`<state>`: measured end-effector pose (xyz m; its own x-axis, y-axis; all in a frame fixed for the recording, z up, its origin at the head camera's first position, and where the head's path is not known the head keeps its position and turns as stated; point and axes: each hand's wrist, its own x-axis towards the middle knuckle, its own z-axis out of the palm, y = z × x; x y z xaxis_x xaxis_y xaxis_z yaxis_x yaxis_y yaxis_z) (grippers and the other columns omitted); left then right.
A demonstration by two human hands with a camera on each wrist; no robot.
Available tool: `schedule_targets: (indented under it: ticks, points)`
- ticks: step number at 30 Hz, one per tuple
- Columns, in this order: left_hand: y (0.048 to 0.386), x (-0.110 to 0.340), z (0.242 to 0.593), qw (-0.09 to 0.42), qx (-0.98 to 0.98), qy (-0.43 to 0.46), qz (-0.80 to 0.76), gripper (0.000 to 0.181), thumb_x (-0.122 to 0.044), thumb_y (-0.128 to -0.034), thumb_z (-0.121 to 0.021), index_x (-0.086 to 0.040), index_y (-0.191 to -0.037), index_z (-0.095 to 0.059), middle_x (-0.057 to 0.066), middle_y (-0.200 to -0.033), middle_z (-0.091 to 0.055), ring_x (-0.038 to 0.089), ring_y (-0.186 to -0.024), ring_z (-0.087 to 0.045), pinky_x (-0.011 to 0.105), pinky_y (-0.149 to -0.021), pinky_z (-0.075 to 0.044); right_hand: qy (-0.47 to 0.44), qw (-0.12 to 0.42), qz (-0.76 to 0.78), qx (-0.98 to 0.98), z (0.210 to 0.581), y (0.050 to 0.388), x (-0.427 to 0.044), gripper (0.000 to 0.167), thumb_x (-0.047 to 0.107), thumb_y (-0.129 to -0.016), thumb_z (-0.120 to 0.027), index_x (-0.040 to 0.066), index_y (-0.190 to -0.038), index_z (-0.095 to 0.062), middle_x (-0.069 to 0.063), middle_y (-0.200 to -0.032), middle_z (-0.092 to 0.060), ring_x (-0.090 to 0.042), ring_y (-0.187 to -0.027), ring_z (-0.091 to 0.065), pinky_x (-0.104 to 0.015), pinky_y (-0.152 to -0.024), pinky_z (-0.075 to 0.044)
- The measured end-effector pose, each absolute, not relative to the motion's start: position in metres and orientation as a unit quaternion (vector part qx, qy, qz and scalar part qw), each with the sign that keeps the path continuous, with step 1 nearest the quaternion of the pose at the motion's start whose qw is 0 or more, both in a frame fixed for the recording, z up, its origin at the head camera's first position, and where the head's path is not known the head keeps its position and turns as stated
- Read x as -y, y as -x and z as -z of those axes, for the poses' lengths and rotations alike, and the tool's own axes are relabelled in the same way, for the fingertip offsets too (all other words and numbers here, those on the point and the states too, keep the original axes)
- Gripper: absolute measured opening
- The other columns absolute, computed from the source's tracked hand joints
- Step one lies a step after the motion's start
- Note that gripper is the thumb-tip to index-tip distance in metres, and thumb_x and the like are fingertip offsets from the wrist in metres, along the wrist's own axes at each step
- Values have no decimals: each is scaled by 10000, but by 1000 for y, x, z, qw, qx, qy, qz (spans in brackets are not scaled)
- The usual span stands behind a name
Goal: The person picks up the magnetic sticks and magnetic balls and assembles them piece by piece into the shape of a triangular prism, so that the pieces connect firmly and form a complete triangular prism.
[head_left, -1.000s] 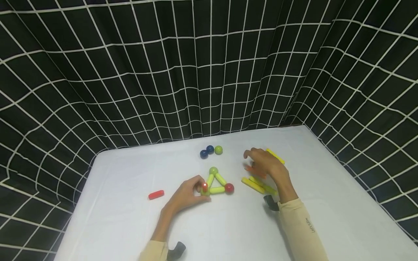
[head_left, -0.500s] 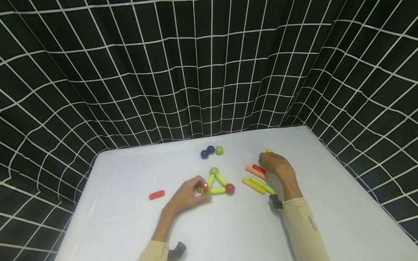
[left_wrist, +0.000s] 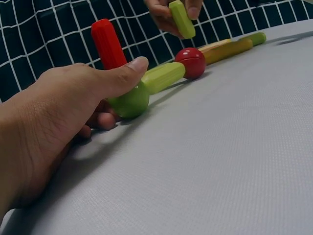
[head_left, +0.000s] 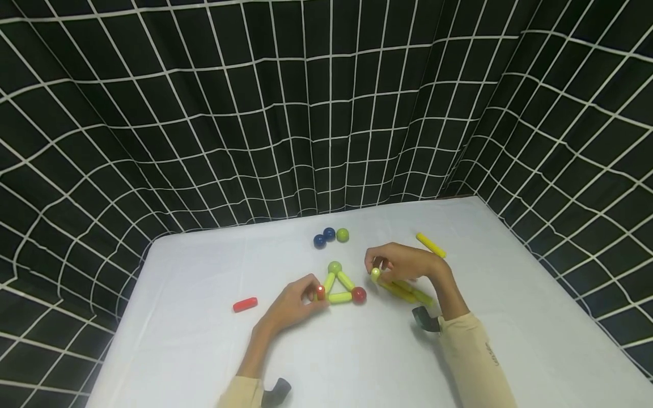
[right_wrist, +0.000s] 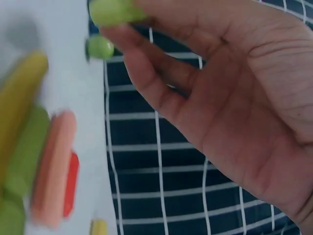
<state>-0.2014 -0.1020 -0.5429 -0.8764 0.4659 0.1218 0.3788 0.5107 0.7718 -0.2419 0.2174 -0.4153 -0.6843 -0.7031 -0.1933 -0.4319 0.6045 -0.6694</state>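
Note:
My left hand [head_left: 291,304] grips the green ball [left_wrist: 131,102] at the near left corner of a flat triangle, thumb on one side and fingers curled behind. A red stick [left_wrist: 108,44] stands up from that ball, leaning slightly. Light-green sticks [head_left: 340,297] form the triangle's sides, with a red ball [head_left: 359,294] at the right corner and another green ball [head_left: 334,267] at the far one. Right of the triangle, my right hand [head_left: 403,262] pinches a short light-green stick [left_wrist: 182,19] above the table, apart from the triangle.
Two blue balls [head_left: 324,237] and a green ball [head_left: 342,234] lie behind the triangle. Under my right hand are longer yellow and green sticks, a pink stick [right_wrist: 55,169] and a short red one [right_wrist: 72,183]. A yellow stick [head_left: 431,245] lies farther right, a red stick [head_left: 245,305] left.
My right hand reached right past the pink stick, took up the short light-green stick, and came back left toward the triangle with it. The left hand has kept its place on the corner ball.

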Motion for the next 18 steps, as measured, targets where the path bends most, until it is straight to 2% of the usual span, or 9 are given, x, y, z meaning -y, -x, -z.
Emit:
schedule_targets:
  ticks: [1, 4, 9, 14, 18]
  points:
    - [201, 102, 543, 51, -867, -243, -431, 194, -448, -926, -769, -409, -997, -593, -158, -863, -582, 88, -834, -559, 247, -758, -485, 337, 231, 297, -863, 416, 241, -212, 239, -46, -857, -674, 141, -1005, -658, 51, -985, -677, -166, -1022, -649, -386, -956, -567]
    - [201, 103, 542, 55, -867, -244, -432, 185, -454, -936, -754, -395, -996, -589, -142, -856, -582, 91, -825, -561, 246, -742, -482, 358, 248, 286, -853, 419, 240, -198, 258, -53, -851, -681, 166, -984, -651, 87, -973, -674, -164, -1061, -647, -435, -1020, -561]
    - [202, 103, 540, 58, -869, -242, -428, 175, -477, -953, -723, -375, -993, -588, -126, -840, -574, 89, -803, -556, 241, -710, -467, 373, 256, 273, -849, 421, 238, -184, 222, -19, -902, -726, 169, -988, -647, 69, -1008, -733, -158, -1070, -658, -457, -1026, -570]
    - [203, 103, 542, 51, -872, -242, -422, 196, -481, -941, -740, -372, -984, -583, -131, -844, -575, 85, -816, -556, 237, -729, -468, 380, 258, 267, -847, 422, 236, -180, 225, -30, -901, -734, 160, -989, -649, 41, -1037, -759, -153, -1044, -675, -448, -1002, -583]
    - [202, 103, 544, 46, -870, -245, -424, 239, -496, -912, -770, -366, -1011, -595, -135, -873, -585, 80, -845, -562, 239, -761, -480, 381, 273, 263, -843, 421, 237, -182, 279, -74, -903, -690, 138, -1084, -670, 22, -1103, -762, -190, -1112, -675, -469, -1024, -572]
